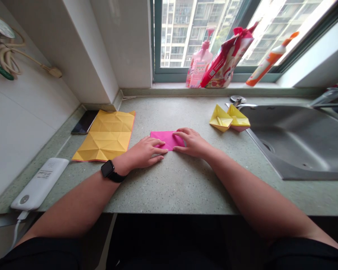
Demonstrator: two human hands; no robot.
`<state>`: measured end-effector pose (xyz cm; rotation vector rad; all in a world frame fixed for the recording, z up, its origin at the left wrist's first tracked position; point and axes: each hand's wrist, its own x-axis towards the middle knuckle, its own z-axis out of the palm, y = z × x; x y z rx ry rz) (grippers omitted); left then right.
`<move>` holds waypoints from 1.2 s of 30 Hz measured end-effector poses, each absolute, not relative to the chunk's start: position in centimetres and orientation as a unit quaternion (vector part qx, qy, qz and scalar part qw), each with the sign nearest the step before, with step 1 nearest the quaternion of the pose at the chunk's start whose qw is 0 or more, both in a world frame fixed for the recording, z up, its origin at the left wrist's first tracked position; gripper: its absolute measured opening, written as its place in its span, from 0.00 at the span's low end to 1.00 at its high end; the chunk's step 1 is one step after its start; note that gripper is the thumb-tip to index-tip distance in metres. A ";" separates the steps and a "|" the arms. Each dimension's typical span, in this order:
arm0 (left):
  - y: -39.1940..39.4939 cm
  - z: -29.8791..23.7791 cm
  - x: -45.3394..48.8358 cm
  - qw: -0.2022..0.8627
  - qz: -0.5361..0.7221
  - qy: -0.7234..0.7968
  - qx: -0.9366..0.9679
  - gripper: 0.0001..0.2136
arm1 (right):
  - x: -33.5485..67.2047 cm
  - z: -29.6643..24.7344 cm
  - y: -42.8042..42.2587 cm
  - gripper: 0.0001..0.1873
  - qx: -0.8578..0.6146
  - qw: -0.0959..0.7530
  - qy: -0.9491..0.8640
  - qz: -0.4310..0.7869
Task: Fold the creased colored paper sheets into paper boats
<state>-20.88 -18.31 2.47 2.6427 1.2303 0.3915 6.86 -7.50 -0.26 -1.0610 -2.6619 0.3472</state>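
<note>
A folded piece of pink paper (166, 138) lies flat on the countertop in front of me. My left hand (150, 150), with a black watch (111, 171) on its wrist, rests on the paper's left part, fingers stretched out. On the right part lies my right hand (193, 143), its fingers spread and their tips touching the paper. To the left is a creased sheet of yellow paper (107, 131) with a pink edge. Two folded yellow paper shapes (220, 119) stand side by side to the right, near the sink.
A metal sink (304, 138) is set into the counter (169, 187) at right. A phone (85, 122) lies partly under the yellow sheet. Nearer me is a white power bank (41, 183) with a cable. A pink pump bottle (198, 67), red bag (228, 60) and orange-white bottle (267, 63) stand on the windowsill.
</note>
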 end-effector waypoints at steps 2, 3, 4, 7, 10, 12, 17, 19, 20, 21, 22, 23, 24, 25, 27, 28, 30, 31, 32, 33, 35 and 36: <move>-18.3 2.5 -20.9 0.099 0.132 0.418 0.893 0.14 | 6.4 -0.4 -7.8 0.37 -0.374 0.132 -0.911 0.110; -18.3 2.5 -20.8 0.099 0.134 0.418 0.893 0.14 | 6.2 -0.5 -7.9 0.38 -0.376 0.134 -0.911 0.106; -18.3 2.6 -20.8 0.099 0.136 0.418 0.893 0.14 | 6.0 -0.5 -8.0 0.39 -0.376 0.134 -0.911 0.104; -18.3 2.6 -20.6 0.101 0.143 0.419 0.891 0.14 | 5.5 -0.6 -8.1 0.40 -0.378 0.126 -0.912 0.102; -18.3 2.7 -20.5 0.106 0.149 0.422 0.888 0.13 | 5.3 -0.5 -8.1 0.42 -0.382 0.115 -0.911 0.105; -18.3 2.7 -20.5 0.107 0.149 0.424 0.887 0.13 | 5.4 -0.6 -8.0 0.45 -0.386 0.110 -0.909 0.112; -18.2 2.6 -20.6 0.107 0.137 0.432 0.885 0.13 | 5.8 -1.1 -7.1 0.54 -0.401 0.084 -0.899 0.154; -18.2 2.6 -20.7 0.109 0.132 0.435 0.884 0.13 | 6.3 -1.3 -6.5 0.55 -0.397 0.074 -0.899 0.170; -18.2 2.6 -20.7 0.110 0.131 0.437 0.883 0.13 | 6.6 -1.3 -6.2 0.56 -0.395 0.069 -0.899 0.176; -18.2 2.6 -20.7 0.112 0.130 0.438 0.883 0.13 | 6.9 -1.4 -5.9 0.56 -0.394 0.064 -0.898 0.182; -18.3 2.6 -20.7 0.114 0.130 0.439 0.882 0.13 | 7.2 -1.4 -5.7 0.56 -0.394 0.059 -0.898 0.187; -18.3 2.7 -20.7 0.117 0.130 0.440 0.881 0.13 | 7.5 -1.5 -5.4 0.57 -0.393 0.055 -0.897 0.193; -18.3 2.7 -20.6 0.118 0.129 0.441 0.880 0.13 | 7.8 -1.5 -5.2 0.57 -0.390 0.053 -0.898 0.198; -18.3 2.7 -20.6 0.119 0.128 0.443 0.879 0.13 | 8.1 -1.4 -5.0 0.57 -0.385 0.052 -0.899 0.204; -18.4 2.8 -20.6 0.119 0.123 0.445 0.879 0.13 | 8.7 -1.4 -4.6 0.58 -0.374 0.054 -0.901 0.215; -18.4 2.9 -20.6 0.119 0.121 0.446 0.879 0.13 | 9.0 -1.3 -4.5 0.58 -0.372 0.055 -0.900 0.220; -18.5 3.0 -20.5 0.120 0.116 0.448 0.878 0.13 | 9.6 -1.2 -4.2 0.58 -0.379 0.055 -0.896 0.226; -18.5 3.0 -20.5 0.122 0.115 0.450 0.877 0.14 | 9.9 -1.2 -4.1 0.58 -0.387 0.055 -0.892 0.226; -18.5 3.0 -20.6 0.124 0.114 0.450 0.877 0.14 | 10.2 -1.2 -3.9 0.57 -0.393 0.055 -0.890 0.226; -18.5 3.0 -20.6 0.126 0.113 0.451 0.877 0.14 | 10.5 -1.2 -3.8 0.56 -0.397 0.056 -0.888 0.225; -18.6 2.9 -20.6 0.128 0.112 0.450 0.877 0.14 | 11.1 -1.2 -3.6 0.53 -0.393 0.061 -0.889 0.225; -18.6 2.8 -20.6 0.128 0.111 0.449 0.877 0.14 | 11.3 -1.2 -3.5 0.51 -0.388 0.065 -0.891 0.226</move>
